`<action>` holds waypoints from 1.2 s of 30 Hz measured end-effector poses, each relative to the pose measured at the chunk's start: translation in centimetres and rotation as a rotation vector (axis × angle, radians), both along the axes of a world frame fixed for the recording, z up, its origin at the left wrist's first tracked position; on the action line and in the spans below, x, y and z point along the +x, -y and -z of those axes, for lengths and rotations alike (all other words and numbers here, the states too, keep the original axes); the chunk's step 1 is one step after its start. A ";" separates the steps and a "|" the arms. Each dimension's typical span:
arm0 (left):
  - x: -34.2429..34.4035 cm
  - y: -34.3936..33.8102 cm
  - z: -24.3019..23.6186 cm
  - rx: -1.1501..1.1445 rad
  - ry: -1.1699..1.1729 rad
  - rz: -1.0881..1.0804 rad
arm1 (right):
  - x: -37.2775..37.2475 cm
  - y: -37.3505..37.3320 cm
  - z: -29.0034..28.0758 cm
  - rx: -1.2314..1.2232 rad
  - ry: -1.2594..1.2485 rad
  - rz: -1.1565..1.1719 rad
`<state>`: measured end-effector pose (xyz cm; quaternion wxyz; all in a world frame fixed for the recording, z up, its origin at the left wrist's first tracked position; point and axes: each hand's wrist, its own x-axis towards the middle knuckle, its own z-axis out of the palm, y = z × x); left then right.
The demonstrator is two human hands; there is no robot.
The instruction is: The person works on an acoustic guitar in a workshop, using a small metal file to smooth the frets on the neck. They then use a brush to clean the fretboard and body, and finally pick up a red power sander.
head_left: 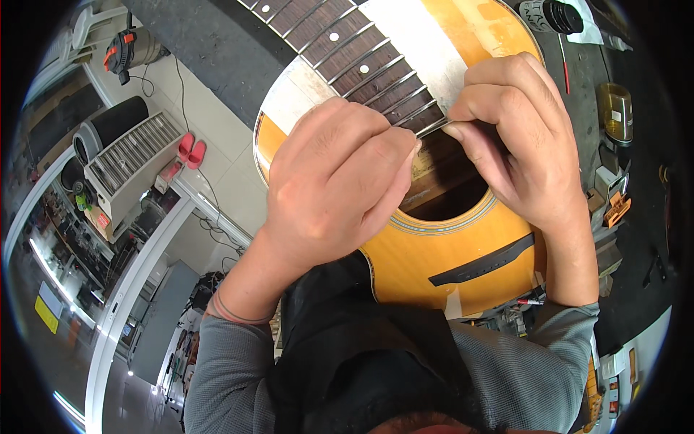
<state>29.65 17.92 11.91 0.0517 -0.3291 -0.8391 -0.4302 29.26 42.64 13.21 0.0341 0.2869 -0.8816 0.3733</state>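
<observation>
An acoustic guitar [405, 264] with a yellow-orange top lies before me, without strings. Its dark fretboard [340, 58] has metal frets and pale dot inlays and ends at the soundhole [452, 202]. Between my two hands a short fret wire [432, 129] lies at the fretboard's soundhole end. My left hand [340, 173] pinches one end of it between thumb and forefinger; my right hand [524, 134] pinches the other. The fingertips partly hide the wire, so I cannot tell if it sits in a slot. White sheets [416, 36] cover the top on both sides of the fretboard.
The guitar's dark bridge [483, 260] is below the soundhole. On the dark workbench [585, 79] at right are a black jar [549, 16], a red-handled tool [566, 79] and an amber bottle [616, 112]. Pink slippers [191, 150] and a vacuum cleaner [134, 52] are on the floor at left.
</observation>
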 end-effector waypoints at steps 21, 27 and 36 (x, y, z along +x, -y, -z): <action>-0.3 -0.3 0.1 -0.030 -0.086 0.025 | 0.2 0.5 0.2 0.093 -0.099 0.021; -0.4 -0.3 0.4 -0.007 -0.058 0.003 | 0.1 1.0 0.1 0.093 -0.081 0.048; -0.5 -0.1 0.3 -0.030 -0.078 0.024 | 0.3 0.9 0.2 0.101 -0.111 0.037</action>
